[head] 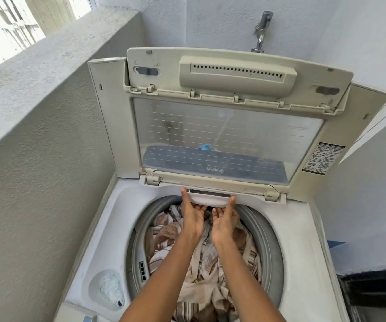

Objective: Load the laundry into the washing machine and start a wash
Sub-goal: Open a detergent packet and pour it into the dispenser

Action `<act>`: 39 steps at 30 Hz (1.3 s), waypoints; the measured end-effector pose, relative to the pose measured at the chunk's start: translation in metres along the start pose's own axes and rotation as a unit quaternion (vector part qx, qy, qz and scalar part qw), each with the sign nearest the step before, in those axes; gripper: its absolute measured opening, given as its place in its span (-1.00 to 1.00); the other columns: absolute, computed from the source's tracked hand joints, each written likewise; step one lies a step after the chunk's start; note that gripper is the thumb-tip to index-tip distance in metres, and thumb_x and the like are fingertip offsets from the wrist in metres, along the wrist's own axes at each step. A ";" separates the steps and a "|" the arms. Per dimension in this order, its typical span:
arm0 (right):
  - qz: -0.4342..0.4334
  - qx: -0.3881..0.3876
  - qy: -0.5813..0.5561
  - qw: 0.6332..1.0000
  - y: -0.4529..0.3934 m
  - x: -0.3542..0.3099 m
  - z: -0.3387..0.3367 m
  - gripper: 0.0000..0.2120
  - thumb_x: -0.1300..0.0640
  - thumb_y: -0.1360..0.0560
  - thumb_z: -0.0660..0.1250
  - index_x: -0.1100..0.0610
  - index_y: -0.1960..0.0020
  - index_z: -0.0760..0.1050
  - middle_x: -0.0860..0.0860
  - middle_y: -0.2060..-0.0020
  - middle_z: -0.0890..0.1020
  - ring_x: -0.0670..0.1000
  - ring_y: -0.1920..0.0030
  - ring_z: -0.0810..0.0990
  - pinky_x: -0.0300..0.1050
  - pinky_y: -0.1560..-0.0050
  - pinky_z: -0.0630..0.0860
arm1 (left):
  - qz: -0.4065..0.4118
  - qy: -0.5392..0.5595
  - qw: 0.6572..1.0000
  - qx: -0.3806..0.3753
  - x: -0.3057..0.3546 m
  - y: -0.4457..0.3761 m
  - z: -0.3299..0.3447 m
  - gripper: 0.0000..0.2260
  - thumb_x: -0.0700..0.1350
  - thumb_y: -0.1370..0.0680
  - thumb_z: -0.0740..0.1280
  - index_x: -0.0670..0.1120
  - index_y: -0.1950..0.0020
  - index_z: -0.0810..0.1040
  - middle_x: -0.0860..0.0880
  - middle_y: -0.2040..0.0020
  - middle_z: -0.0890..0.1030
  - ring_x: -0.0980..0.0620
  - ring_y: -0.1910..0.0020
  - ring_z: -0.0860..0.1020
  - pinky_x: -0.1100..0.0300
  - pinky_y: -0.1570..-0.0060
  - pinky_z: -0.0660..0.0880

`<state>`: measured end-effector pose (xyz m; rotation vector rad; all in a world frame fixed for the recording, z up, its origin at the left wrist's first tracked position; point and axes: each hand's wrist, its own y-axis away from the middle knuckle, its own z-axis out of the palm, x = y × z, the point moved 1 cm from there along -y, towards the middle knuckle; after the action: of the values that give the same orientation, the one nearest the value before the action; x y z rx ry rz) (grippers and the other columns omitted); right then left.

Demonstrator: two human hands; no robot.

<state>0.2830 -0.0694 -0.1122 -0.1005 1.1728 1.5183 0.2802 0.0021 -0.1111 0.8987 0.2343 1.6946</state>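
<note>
**A:** Closest to the camera were the two forearms, reaching in over the drum [269, 238] from the front edge of the washing machine [303, 263]. What were the hands doing?

**B:** Both were on the little white drawer [207, 201] at the back edge of the opening, just under the lid hinge. The left hand [193, 216] had its thumb up the drawer's left end and fingers curled beneath it. The right hand [225, 220] mirrored that on the right end. So both gripped it.

**A:** And the laundry?

**B:** The laundry [201, 270], brown and cream striped fabric, was already piled inside the drum under the wrists. The lid [224, 135] stood folded upright behind, with a tap [262, 31] on the wall above. White powder sat in the recess [108, 290] at the front-left corner.
</note>
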 end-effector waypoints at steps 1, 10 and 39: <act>-0.004 0.001 -0.001 1.000 0.001 0.001 -0.003 -0.61 -0.11 -0.46 0.35 0.10 -0.08 0.30 0.00 0.20 0.51 -0.05 0.17 0.53 -0.16 0.17 0.53 | -0.003 -0.007 1.000 0.005 0.000 0.001 -0.002 -0.50 0.17 -0.58 0.19 -0.14 -0.38 0.39 -0.20 -0.22 0.55 -0.12 -0.16 0.54 -0.02 -0.24 0.46; -0.178 0.011 0.236 0.955 0.001 -0.023 -0.020 -0.83 0.17 -0.55 0.29 0.14 -0.13 0.41 0.10 -0.08 0.52 0.03 -0.05 0.53 -0.19 -0.03 0.50 | 0.245 -0.306 0.913 0.116 0.018 0.014 -0.021 -0.92 -0.12 -0.55 0.34 -0.08 0.13 0.51 -0.01 0.19 0.55 0.09 0.20 0.49 0.17 0.06 0.42; -0.212 -0.132 0.462 0.851 0.011 -0.046 -0.036 -0.66 0.28 -0.60 0.12 0.14 -0.35 0.39 0.10 -0.24 0.52 0.12 -0.22 0.51 0.11 -0.28 0.45 | 0.289 -0.506 0.811 0.051 0.016 0.034 -0.036 -0.71 -0.24 -0.58 0.24 -0.16 -0.29 0.52 -0.10 -0.23 0.57 -0.03 -0.24 0.51 0.03 -0.28 0.43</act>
<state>0.2709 -0.1248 -0.0946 -1.3170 1.5158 1.2094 0.2304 0.0157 -0.1090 1.9634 -0.7509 1.4726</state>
